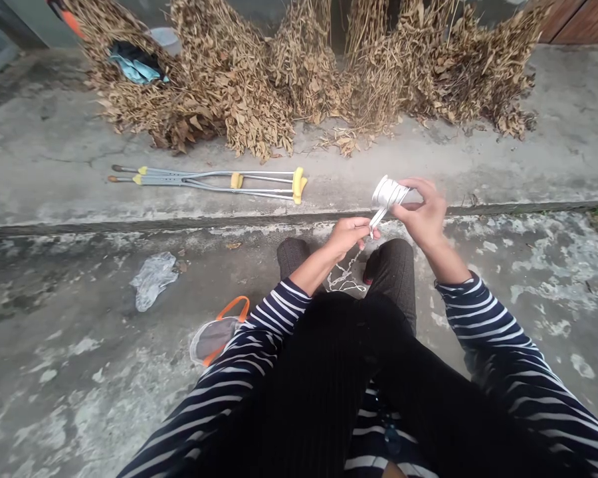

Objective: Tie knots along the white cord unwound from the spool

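Observation:
My right hand (pixel 423 206) grips a roll of white ribbon (pixel 389 191) with thin dark lines along it, thumb and fingers closed on its right end. A flat length of the ribbon runs from the roll down to my left hand (pixel 349 236), where the fingers pinch it. Below the left hand a thin, knotted or braided white strand (pixel 346 273) hangs between my knees and lies in loose loops. Whether it is the same ribbon I cannot tell. Both hands are above my knees, in front of the concrete step.
Yellow-padded crutches (pixel 204 182) lie on the concrete ledge (pixel 54 192). Behind them, dried plant bundles (pixel 259 79) lean on the wall, with a blue and black cloth (pixel 137 63) on them. A clear plastic bag (pixel 153 280) and an orange-handled bag (pixel 218 337) lie to my left.

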Action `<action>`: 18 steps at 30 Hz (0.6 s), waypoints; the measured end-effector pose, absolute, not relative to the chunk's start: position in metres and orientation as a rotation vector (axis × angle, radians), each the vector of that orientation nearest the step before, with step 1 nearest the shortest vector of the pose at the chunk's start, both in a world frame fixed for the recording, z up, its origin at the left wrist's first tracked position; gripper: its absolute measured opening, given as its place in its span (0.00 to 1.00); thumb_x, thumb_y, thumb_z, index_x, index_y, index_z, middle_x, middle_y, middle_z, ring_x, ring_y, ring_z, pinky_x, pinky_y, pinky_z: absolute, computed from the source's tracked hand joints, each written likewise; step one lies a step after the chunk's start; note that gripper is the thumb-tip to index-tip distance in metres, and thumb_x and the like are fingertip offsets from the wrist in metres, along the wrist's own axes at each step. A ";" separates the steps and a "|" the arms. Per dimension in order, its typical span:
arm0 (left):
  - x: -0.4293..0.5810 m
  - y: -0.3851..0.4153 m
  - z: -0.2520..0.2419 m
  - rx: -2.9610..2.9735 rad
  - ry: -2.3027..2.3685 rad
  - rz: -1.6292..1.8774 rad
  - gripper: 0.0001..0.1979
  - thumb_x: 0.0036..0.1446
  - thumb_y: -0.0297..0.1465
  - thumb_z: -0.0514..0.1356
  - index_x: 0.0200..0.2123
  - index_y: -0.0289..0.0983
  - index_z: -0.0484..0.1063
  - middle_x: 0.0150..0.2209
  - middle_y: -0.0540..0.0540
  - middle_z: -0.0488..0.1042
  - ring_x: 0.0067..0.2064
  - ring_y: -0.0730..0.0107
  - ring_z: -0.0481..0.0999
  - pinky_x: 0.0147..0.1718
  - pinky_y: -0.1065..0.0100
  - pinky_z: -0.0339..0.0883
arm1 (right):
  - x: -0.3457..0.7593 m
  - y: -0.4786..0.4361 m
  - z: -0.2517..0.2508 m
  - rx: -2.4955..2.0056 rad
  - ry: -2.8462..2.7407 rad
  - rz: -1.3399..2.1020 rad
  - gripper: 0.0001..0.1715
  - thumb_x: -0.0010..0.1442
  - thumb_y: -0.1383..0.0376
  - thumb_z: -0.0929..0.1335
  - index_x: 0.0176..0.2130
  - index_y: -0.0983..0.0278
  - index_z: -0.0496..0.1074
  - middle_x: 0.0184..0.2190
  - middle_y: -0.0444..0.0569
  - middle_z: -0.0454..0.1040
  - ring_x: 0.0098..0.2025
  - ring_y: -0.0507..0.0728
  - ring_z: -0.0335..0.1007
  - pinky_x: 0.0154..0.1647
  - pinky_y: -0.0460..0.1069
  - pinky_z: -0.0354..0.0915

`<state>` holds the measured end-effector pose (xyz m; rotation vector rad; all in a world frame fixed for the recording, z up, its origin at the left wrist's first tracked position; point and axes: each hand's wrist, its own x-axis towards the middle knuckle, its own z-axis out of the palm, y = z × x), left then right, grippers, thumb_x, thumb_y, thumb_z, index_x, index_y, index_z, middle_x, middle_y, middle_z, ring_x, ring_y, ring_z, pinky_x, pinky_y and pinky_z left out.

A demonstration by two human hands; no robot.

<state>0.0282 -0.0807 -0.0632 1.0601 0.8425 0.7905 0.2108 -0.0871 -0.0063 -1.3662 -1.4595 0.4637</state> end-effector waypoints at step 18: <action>0.003 -0.077 -0.051 0.963 0.903 0.698 0.07 0.57 0.25 0.62 0.27 0.30 0.76 0.26 0.43 0.79 0.27 0.75 0.78 0.20 0.77 0.58 | 0.204 -0.090 -0.058 -1.174 -2.202 0.049 0.20 0.63 0.63 0.67 0.55 0.58 0.69 0.55 0.57 0.71 0.57 0.69 0.65 0.59 0.67 0.66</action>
